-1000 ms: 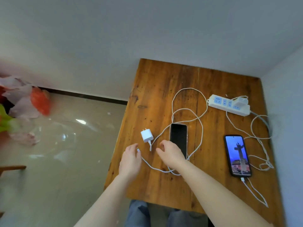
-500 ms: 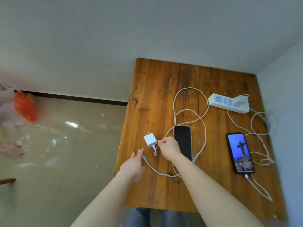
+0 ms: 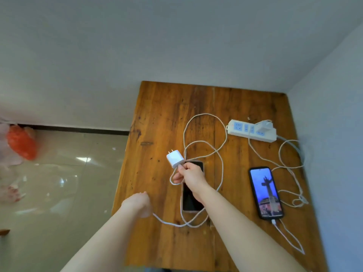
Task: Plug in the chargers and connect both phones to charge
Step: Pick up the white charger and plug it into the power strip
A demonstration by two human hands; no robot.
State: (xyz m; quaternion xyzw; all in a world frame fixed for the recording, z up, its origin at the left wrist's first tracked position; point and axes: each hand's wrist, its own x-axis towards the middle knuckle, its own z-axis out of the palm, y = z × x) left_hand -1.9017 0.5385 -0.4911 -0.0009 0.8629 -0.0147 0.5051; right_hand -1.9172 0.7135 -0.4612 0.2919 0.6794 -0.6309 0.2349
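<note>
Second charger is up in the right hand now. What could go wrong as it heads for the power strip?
The charger trails a looped cable around the dark phone; lifting toward the power strip may drag that phone. The left hand seems to hold the cable's other end, so slack could snag.

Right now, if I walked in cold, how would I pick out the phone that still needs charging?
Start at the wooden table in the room's corner, then find the right hand holding up a white charger. The phone lies flat beneath that wrist. Its screen is dark, unlike the lit phone to its right, which already has a cable plugged in.
</note>
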